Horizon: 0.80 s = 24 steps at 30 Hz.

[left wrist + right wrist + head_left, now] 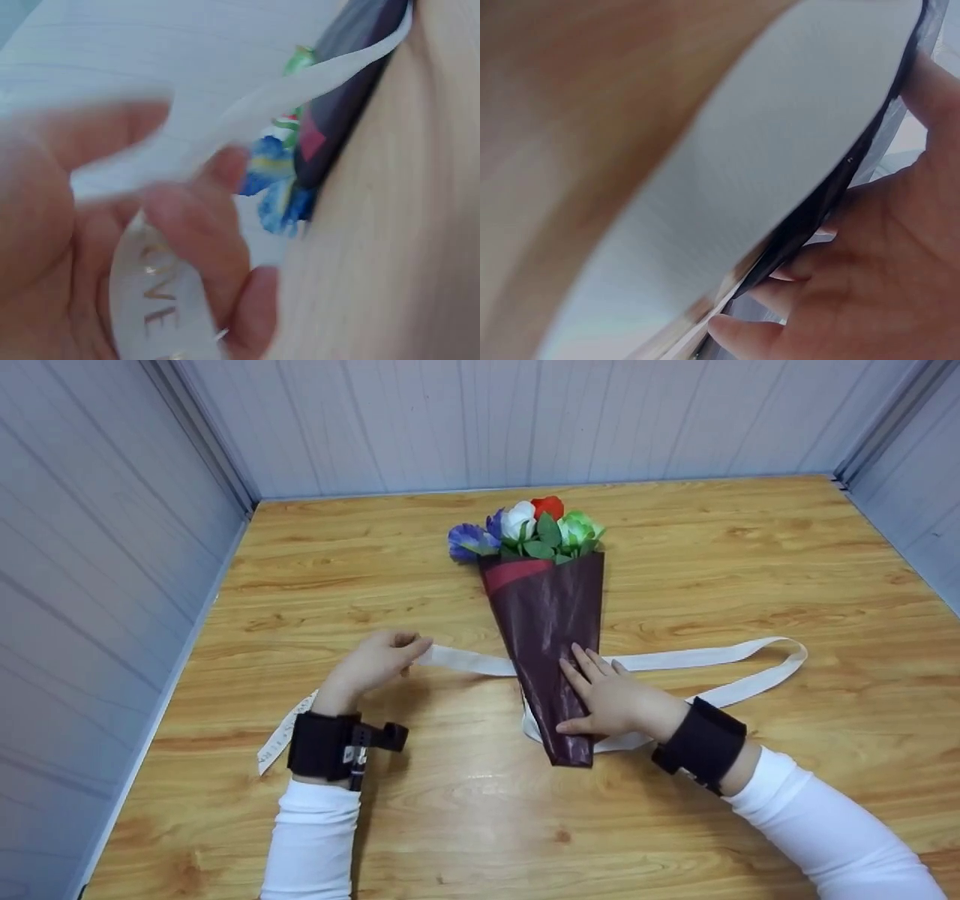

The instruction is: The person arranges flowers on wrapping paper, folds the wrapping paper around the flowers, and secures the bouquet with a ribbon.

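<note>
A bouquet in dark maroon wrapping paper [536, 615] lies on the table, its flowers [525, 531] toward the back wall. My left hand [379, 664] is left of it and holds a white ribbon [472, 661] by the fingers. In the left wrist view the ribbon [300, 84] runs through that blurred hand [187, 225], and gold lettering shows on its tail. The ribbon passes under the wrapping and loops out to the right. My right hand [615, 701] rests on the lower part of the wrapping, fingers spread. In the right wrist view, ribbon [727, 165] lies beside the wrapping's edge.
The wood-grain table [465, 825] is bounded by pale panel walls [525, 427] at the back and both sides. The ribbon's printed end [281, 742] lies at the left, beside the left wrist. Black bands [701, 742] are strapped round both wrists.
</note>
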### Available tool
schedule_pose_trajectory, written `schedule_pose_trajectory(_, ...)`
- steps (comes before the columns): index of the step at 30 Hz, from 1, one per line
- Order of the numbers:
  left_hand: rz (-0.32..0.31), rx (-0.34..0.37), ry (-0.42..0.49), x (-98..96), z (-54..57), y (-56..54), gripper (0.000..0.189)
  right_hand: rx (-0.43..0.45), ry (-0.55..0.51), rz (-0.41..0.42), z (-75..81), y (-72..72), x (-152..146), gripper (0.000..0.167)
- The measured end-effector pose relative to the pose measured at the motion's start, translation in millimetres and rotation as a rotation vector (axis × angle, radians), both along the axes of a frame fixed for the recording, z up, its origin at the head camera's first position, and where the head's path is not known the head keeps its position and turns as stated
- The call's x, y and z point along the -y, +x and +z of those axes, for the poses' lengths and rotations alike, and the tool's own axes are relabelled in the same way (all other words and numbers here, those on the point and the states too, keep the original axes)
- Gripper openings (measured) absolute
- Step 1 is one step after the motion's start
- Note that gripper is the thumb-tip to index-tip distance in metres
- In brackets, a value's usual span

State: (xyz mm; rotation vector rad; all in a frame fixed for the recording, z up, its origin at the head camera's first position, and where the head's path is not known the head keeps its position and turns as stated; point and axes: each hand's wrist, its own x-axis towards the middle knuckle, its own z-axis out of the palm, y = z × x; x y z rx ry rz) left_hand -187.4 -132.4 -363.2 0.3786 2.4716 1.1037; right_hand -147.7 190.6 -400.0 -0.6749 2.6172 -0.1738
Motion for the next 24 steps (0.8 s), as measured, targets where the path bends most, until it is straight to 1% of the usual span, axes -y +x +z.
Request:
schedule_pose_trajectory(1, 0.004, -0.005, -0.013, -0.2, -1.9, -0.2, 0.031, 0.0, 0.003, 0.002, -0.6, 0.1, 0.0, 0.097)
schedule_pose_trajectory(3, -0.014, 0.001, -0.064, -0.9, -5.3, 0.1, 0.026, 0.001, -0.002, 0.003, -1.7, 0.5, 0.3, 0.097)
schedule_pose_trajectory(4, -0.037, 0.017, -0.094, -0.7, -6.9, 0.3, 0.024, 0.001, -0.004, 0.005, -1.9, 0.5, 0.5, 0.096)
schedule_pose_trajectory(6, -0.102, 0.033, -0.161, 0.1, -8.8, 1.0, 0.025, 0.006, -0.005, 0.005, -2.3, 0.3, 0.9, 0.096)
schedule_pose_trajectory(7, -0.131, 0.048, -0.178, 0.7, -8.9, 1.5, 0.025, 0.01, -0.004, 0.003, -2.2, 0.1, 1.1, 0.096)
schedule_pose_trajectory(8, -0.153, 0.066, -0.175, 1.2, -8.6, 2.1, 0.026, 0.014, -0.004, 0.003, -2.0, -0.1, 1.4, 0.096)
schedule_pose_trajectory(9, -0.173, 0.077, -0.151, 1.5, -8.2, 2.5, 0.025, 0.015, -0.001, 0.003, -1.9, -0.3, 1.5, 0.096)
schedule_pose_trajectory(10, -0.184, 0.078, -0.115, 1.1, -7.4, 2.8, 0.024, 0.018, 0.001, 0.004, -1.7, -0.5, 1.6, 0.096)
schedule_pose_trajectory(11, -0.179, 0.081, -0.064, -0.4, -6.0, 3.8, 0.023, 0.02, 0.003, 0.003, -1.5, -0.6, 1.5, 0.096)
schedule_pose_trajectory(14, -0.12, 0.065, 0.138, -12.5, -2.8, 6.7, 0.022, 0.022, 0.004, -0.001, -1.2, -0.6, 0.9, 0.097)
schedule_pose_trajectory(17, -0.063, -0.014, 0.331, -34.6, -1.8, 9.5, 0.022, 0.021, 0.0, -0.005, -1.6, -0.5, -0.4, 0.097)
schedule_pose_trajectory(19, -0.042, -0.057, 0.434, -50.8, -1.7, 10.2, 0.022, 0.02, -0.005, -0.004, -1.9, -0.7, -0.7, 0.097)
schedule_pose_trajectory(22, -0.015, -0.094, 0.569, -71.8, -1.7, 10.3, 0.022, 0.015, -0.009, -0.004, -1.9, -0.8, -0.9, 0.096)
schedule_pose_trajectory(24, 0.0, -0.119, 0.641, -83.5, -0.6, 10.1, 0.022, 0.012, -0.01, -0.004, -1.7, -0.8, -0.7, 0.096)
